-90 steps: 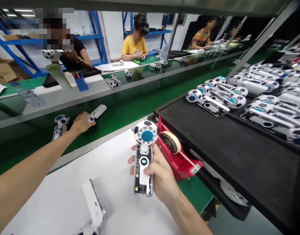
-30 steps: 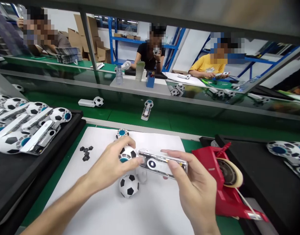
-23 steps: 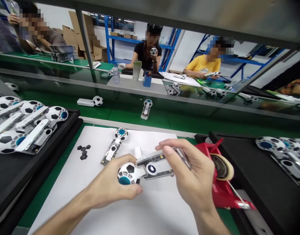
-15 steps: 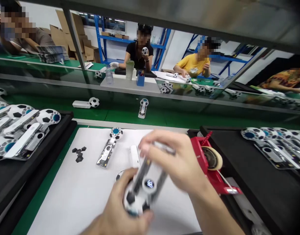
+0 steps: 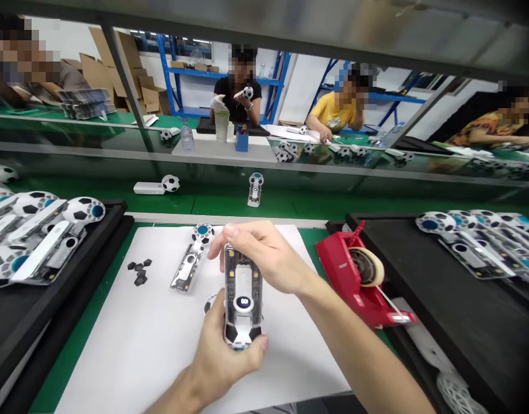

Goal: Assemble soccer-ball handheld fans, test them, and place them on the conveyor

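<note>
Upright over the white sheet (image 5: pixel 118 345), a handheld fan (image 5: pixel 243 282) with a football-patterned head and a clear-fronted handle faces me. Its small round display is lit. My left hand (image 5: pixel 223 345) wraps the football head at the lower end, thumb on the right side. Around the top end of the handle curl the fingers of my right hand (image 5: pixel 264 253). Left of my hands lies a second fan (image 5: pixel 189 264), display dark. Several black pentagon pieces (image 5: pixel 139 271) are on the sheet. Another football head (image 5: pixel 210 301) is mostly hidden behind my left hand.
Black trays of fans stand at left (image 5: pixel 113 230) and right (image 5: pixel 376 241). A red tape dispenser (image 5: pixel 337 264) sits beside the sheet. Two more fans lie on the green surface beyond, one white-handled (image 5: pixel 150 187), one clear (image 5: pixel 255 192). Several co-workers sit across.
The fan has swung from a slant to upright, its display turned squarely toward me and legible. Both hands moved slightly left with it. A co-worker opposite has brought a gloved hand to a fan.
</note>
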`<state>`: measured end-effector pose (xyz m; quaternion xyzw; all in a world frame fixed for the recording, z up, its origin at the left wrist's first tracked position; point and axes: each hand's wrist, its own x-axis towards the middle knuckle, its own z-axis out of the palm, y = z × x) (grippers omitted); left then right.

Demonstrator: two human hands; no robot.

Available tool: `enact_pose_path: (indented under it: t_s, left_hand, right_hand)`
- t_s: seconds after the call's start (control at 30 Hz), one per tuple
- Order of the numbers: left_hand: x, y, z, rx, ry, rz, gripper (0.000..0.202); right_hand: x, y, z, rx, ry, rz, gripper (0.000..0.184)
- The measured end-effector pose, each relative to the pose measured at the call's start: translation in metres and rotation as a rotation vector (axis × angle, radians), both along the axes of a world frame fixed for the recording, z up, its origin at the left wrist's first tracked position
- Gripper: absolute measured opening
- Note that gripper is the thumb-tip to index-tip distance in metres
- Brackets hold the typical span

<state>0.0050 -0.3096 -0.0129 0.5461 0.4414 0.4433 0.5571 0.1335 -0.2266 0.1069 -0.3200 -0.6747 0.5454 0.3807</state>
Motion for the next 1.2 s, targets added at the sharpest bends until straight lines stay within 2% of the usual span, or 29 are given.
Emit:
enact_pose_path:
  t_s: [0.1, 0.23, 0.47, 0.6, 0.7, 0.8, 0.9, 1.03, 1.1, 1.2]
  left_hand:
    - [0.002, -0.002, 0.005, -0.009, -0.023, -0.046, 0.046]
    - [0.008, -0.005, 0.009, 0.004, -0.087, -0.130, 0.040]
    - [0.020, -0.015, 0.007, 0.134, -0.245, -0.081, 0.033]
    - [0.029, -0.022, -0.002, 0.117, -0.292, -0.049, 0.034]
    - [0.028, -0.027, -0.007, 0.064, -0.317, -0.111, 0.050]
    - [0.015, -0.027, -0.002, 0.009, -0.450, -0.183, 0.067]
    - [0.002, -0.024, 0.012, -0.148, -0.604, -0.232, 0.061]
    - [-0.003, -0.028, 0.029, -0.449, -0.656, -0.160, 0.046]
    - [-0.007, -0.029, 0.030, -0.495, -0.692, -0.072, 0.039]
    - [-0.018, -0.025, 0.026, -0.324, -0.700, 0.098, 0.030]
  right_hand:
    - [-0.003, -0.002, 0.002, 0.018, -0.060, -0.036, 0.047]
    - [-0.013, -0.003, 0.007, 0.029, -0.158, 0.020, 0.036]
    - [-0.029, -0.007, 0.009, -0.007, -0.319, 0.082, 0.029]
    - [-0.033, -0.004, 0.013, -0.057, -0.487, 0.080, 0.026]
    - [-0.030, 0.000, 0.020, -0.046, -0.653, 0.100, 0.025]
    - [-0.024, 0.002, 0.021, -0.045, -0.718, 0.191, 0.026]
    - [-0.025, 0.000, 0.011, -0.029, -0.637, 0.272, 0.027]
    - [-0.032, -0.006, -0.008, -0.088, -0.480, 0.381, 0.031]
    - [-0.026, -0.013, -0.009, -0.021, -0.418, 0.293, 0.035]
    - [0.001, -0.031, -0.008, 0.121, -0.392, 0.017, 0.036]
